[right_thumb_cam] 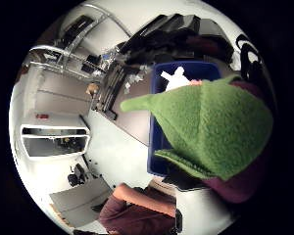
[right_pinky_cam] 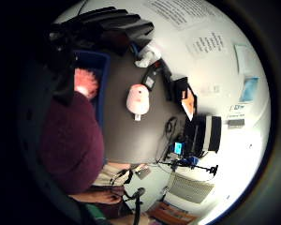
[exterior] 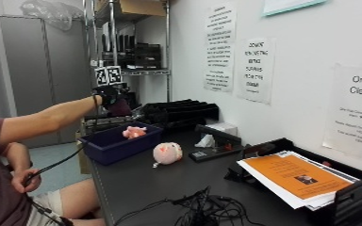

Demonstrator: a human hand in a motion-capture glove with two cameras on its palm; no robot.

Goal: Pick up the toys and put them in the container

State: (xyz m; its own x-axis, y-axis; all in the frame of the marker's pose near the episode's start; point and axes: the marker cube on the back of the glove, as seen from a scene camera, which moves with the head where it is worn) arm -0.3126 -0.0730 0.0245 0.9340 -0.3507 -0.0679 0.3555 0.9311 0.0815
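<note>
Tangle of black cables on the dark table (exterior: pixel 200 209): lying nearest to the outside camera, on the dark table top (exterior: pixel 143 188)
Orange-covered paper stack in a black tray (exterior: pixel 297 179): sitting at the near end of the table, by the white wall
Round pale pink stuffed toy with a little tail (exterior: pixel 167 152): lying on the table, just beside the blue bin and not in it yet
Blue plastic container bin (exterior: pixel 109 146): sitting at the table's edge, past the round pink toy
Fuzzy pink stuffed toy (exterior: pixel 133 132): lying inside the blue bin already
Right hand in the black glove (exterior: pixel 111 100): reaching out high over the far end of the blue bin
Hand state: the fingers are curling around a soft toy, gripping it
Green and dark purple felt stuffed toy (right_thumb_cam: pixel 210 132): filling much of the thumb side palm view, very close to the palm, with the blue bin showing right behind it
Where the held toy is: up in the air in the gloved hand, over the blue bin, not touching it
Bare left hand (exterior: pixel 25 181): resting low by the person's lap, holding a black cable, well apart from the toys
Step right now: I think the person is carrying the green and purple toy to the bin, about to drop it
What the next move is calling for: opening the fingers over the bin, so the toy is falling in next to the fuzzy pink one
After that: the round pale pink toy on the table is waiting to be picked up
Black trays on the far table end (exterior: pixel 181 113): stacking up behind the bin, near the metal shelf
</note>
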